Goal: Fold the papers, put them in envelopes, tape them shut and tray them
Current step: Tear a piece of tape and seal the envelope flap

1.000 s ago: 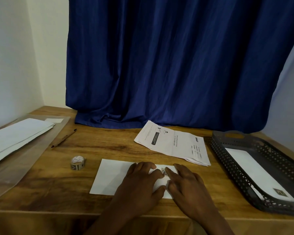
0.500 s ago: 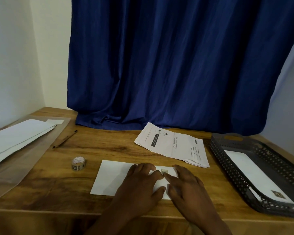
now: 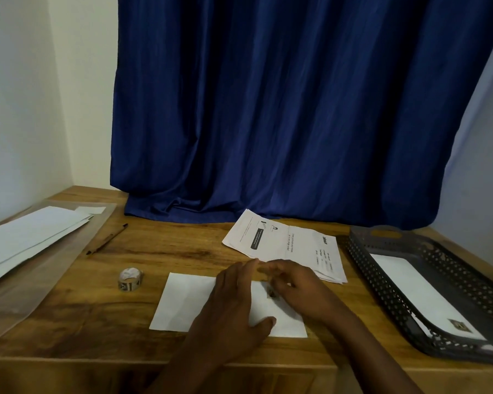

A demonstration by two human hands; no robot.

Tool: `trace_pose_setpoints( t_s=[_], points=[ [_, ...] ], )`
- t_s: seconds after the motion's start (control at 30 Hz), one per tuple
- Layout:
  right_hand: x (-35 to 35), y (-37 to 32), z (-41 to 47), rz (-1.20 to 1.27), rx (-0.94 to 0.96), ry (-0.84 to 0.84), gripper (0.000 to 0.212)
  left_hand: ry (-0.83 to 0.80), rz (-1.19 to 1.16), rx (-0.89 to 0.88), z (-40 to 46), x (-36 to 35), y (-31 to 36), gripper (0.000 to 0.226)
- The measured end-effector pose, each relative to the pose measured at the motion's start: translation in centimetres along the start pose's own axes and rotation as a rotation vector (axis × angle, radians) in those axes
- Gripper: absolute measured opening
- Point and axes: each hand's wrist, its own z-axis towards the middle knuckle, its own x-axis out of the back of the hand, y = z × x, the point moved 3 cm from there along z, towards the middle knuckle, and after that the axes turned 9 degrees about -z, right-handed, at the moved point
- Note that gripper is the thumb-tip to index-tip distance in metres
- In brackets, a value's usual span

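Note:
A white envelope (image 3: pixel 182 304) lies flat near the table's front edge, with a small dark piece of tape (image 3: pixel 272 293) stuck on its right half. My left hand (image 3: pixel 234 305) lies flat on the envelope, fingers straight and thumb on its front edge. My right hand (image 3: pixel 299 288) hovers at the envelope's right end, beside the tape. Its fingers are loosely bent over the far edge and I see nothing in them. A small tape roll (image 3: pixel 130 279) stands left of the envelope. Folded printed papers (image 3: pixel 285 243) lie behind my hands.
A dark perforated tray (image 3: pixel 382 282) on the right holds a taped white envelope (image 3: pixel 421 294). At the far left, spare white envelopes (image 3: pixel 26 240) lie on a clear plastic sleeve (image 3: pixel 40 282). A brown pen (image 3: pixel 107 238) lies beside it. A blue curtain (image 3: pixel 268 109) hangs behind the table.
My right hand has lifted off the tape and its fingers have bent. My left hand has slid its fingers toward the envelope's far edge. The tape is now uncovered.

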Motion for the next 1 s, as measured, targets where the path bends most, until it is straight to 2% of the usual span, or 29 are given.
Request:
trace_pose_setpoints(
  t_s=[0.07,0.17,0.27,0.53,0.73,0.8,0.9,1.0],
  points=[
    [-0.5,-0.8,1.6,-0.086,0.044,-0.117,0.031,0.008,-0.003,-0.012,0.0,0.1,0.0,0.109],
    [-1.0,-1.7,3.3,-0.235,0.088,-0.143,0.021,0.029,-0.004,-0.034,0.0,0.2,0.2,0.108],
    [-1.0,-2.4,3.9,-0.278,0.142,-0.208,0.016,0.023,-0.002,-0.044,-0.1,0.3,0.4,0.109],
    [-0.2,-2.3,4.6,-0.209,0.106,-0.301,0.024,-0.029,0.033,-0.035,-0.2,0.5,1.2,0.111],
    [3.1,-1.7,3.2,0.041,0.02,-0.335,0.017,0.009,0.116,-0.063,-0.6,1.5,2.5,0.1],
    [5.5,-1.0,2.3,0.082,-0.031,-0.29,0.023,0.054,0.109,-0.036,-0.5,1.9,2.6,0.099],
    [10.2,1.3,0.1,0.146,-0.108,-0.101,0.026,0.085,0.053,-0.047,-0.4,2.2,2.4,0.097],
    [15.4,4.8,-3.0,0.295,-0.185,0.14,0.02,-0.015,0.046,-0.061,-0.3,1.6,1.8,0.095]
  ],
)
